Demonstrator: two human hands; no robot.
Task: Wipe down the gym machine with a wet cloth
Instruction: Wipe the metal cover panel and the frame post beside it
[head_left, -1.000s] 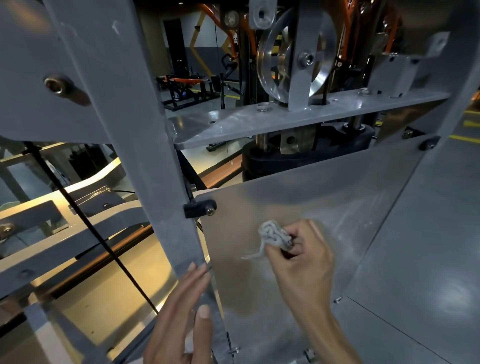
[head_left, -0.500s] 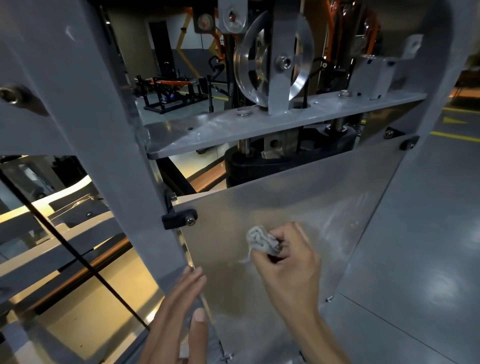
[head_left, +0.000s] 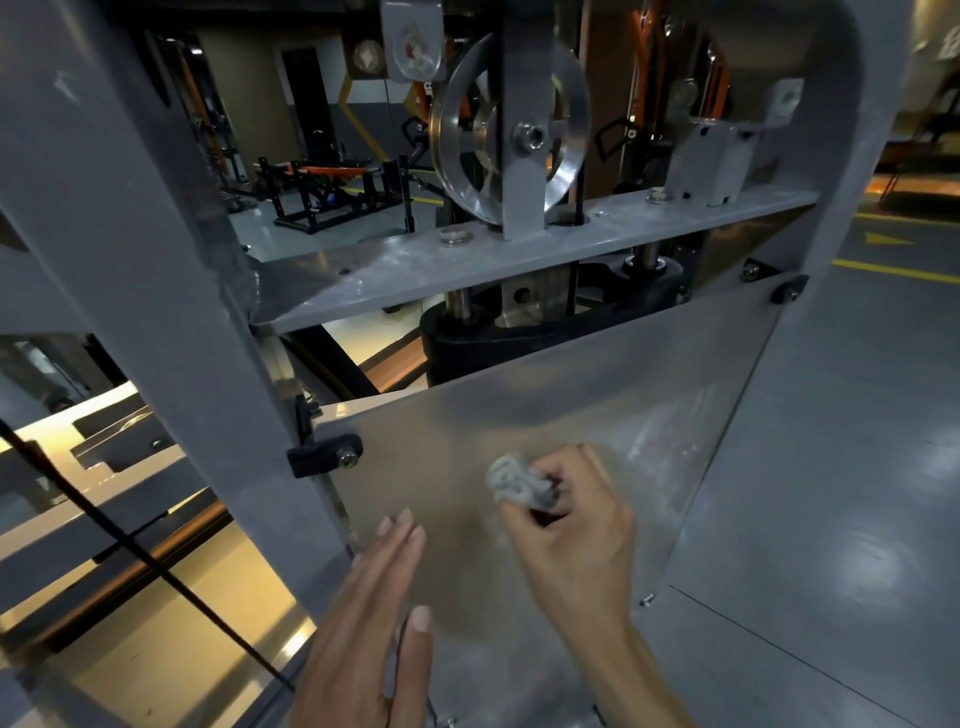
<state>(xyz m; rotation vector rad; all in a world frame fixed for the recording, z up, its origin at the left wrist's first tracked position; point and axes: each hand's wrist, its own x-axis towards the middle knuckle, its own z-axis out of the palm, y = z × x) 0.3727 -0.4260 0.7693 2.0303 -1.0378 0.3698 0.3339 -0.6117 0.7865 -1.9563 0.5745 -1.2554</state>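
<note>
Your right hand (head_left: 571, 525) is curled tight around a balled-up grey cloth (head_left: 517, 480), which sticks out past your thumb and forefinger and sits against the metal panel (head_left: 623, 395) of the machine. The cloth is near the middle of the panel, a little toward its lower half. Pale smears show on the panel up and to the right of the cloth.

Your left hand (head_left: 374, 623) is flat, fingers straight and together, thumb out to the right. Its fingertips (head_left: 400, 527) lie at the panel's left edge, just beside the grey upright (head_left: 171, 291) of the frame. Whether the palm presses on the metal or only hovers close cannot be told.

A black clip (head_left: 324, 454) with a bolt fixes the panel's upper left corner to the upright; another black clip (head_left: 788, 290) holds the upper right corner. Above the panel runs a grey crossbar (head_left: 415, 260), and on it stands a silver pulley (head_left: 511, 137). Under the crossbar, behind the panel's top edge, sits a black weight block (head_left: 519, 327) with two shiny rods through it.

A thin black cable (head_left: 145, 561) slants across the lower left. Far behind, other gym equipment (head_left: 322, 187) stands on the floor (head_left: 831, 441), which has yellow lines at the right.
</note>
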